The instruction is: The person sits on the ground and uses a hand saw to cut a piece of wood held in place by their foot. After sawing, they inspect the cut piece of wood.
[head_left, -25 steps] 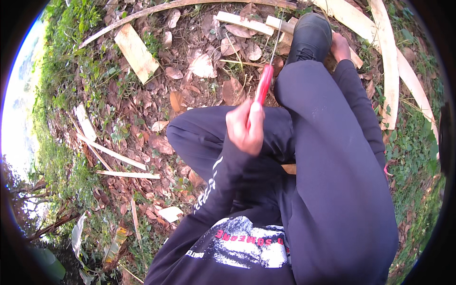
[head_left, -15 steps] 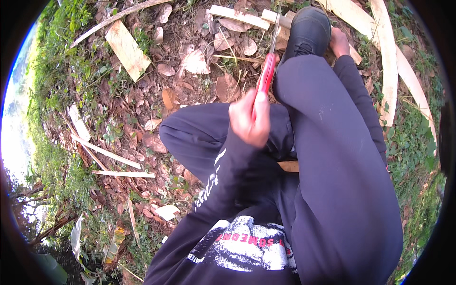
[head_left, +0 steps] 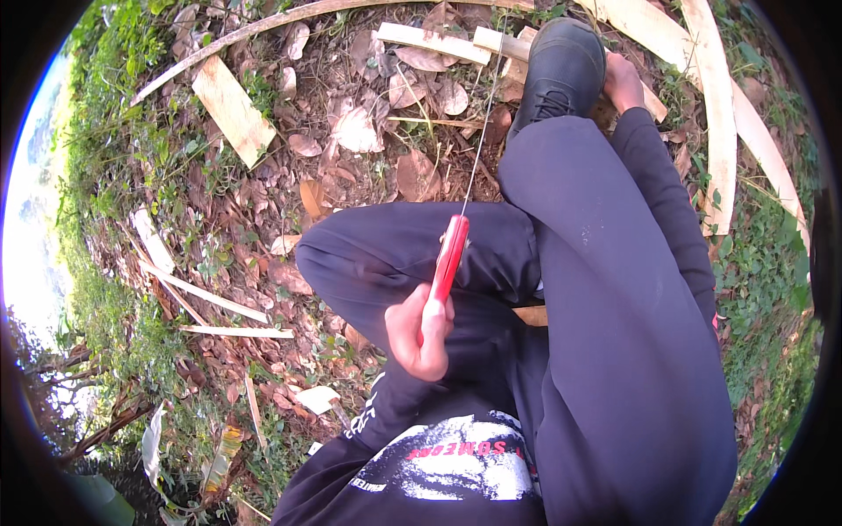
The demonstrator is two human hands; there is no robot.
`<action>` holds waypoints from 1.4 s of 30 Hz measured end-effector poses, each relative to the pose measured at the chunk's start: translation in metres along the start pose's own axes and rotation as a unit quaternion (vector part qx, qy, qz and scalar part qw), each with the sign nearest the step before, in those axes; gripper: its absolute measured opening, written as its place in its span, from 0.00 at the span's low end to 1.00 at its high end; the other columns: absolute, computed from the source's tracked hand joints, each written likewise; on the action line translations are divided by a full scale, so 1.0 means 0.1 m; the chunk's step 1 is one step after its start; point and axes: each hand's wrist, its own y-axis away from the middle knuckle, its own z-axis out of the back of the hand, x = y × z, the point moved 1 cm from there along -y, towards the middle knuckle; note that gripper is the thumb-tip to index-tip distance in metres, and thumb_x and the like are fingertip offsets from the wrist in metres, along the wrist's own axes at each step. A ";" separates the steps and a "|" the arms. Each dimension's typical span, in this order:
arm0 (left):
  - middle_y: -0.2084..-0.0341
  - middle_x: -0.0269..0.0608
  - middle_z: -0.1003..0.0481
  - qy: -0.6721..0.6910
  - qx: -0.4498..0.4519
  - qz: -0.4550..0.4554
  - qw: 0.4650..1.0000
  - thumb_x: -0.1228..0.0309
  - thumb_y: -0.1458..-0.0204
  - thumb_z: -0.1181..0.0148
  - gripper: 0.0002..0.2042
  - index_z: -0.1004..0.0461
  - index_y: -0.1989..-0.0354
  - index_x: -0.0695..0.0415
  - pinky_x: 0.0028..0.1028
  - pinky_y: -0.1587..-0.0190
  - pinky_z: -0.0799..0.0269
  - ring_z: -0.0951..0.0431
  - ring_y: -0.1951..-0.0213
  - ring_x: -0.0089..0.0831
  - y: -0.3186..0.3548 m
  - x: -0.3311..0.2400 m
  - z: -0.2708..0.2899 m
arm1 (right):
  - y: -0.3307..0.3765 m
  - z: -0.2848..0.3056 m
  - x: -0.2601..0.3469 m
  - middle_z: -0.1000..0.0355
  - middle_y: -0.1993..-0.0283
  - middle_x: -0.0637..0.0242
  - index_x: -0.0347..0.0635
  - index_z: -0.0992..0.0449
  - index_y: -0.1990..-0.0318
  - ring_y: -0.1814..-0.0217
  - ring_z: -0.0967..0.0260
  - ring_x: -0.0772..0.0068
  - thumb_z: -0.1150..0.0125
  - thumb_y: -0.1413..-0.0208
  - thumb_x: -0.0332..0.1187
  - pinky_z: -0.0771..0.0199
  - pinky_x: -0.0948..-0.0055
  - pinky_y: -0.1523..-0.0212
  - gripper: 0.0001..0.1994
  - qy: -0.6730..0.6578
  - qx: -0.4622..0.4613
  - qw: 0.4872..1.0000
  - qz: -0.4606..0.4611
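Your left hand [head_left: 419, 337], its grip closed around the red-handled saw [head_left: 452, 254], has drawn back toward your body, probably a pull stroke. The blade crosses the wooden strip [head_left: 500, 40] beside your boot [head_left: 566, 66]. Your right hand's [head_left: 624, 83] grip is hidden; I cannot tell its hold.

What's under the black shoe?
Pale wood shows at both sides of the shoe, with the right hand close by. Directly beneath, it's covered; whether it's one piece can't be seen.

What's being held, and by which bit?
The left hand holds a long, thin-bladed metal tool by its red handle; whether the right hand grips the pale, flat wooden strip beside it cannot be told.
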 end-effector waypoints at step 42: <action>0.88 0.42 0.36 -0.004 -0.013 -0.026 1.000 0.76 0.41 0.52 0.10 0.27 0.69 0.69 0.29 0.80 0.40 0.35 0.88 0.29 0.03 -0.16 -0.02 | 0.02 0.05 -0.05 0.24 0.60 0.45 0.43 0.20 0.60 0.54 0.27 0.39 0.41 0.47 0.40 0.27 0.50 0.56 0.13 -0.001 -0.037 0.998 0.042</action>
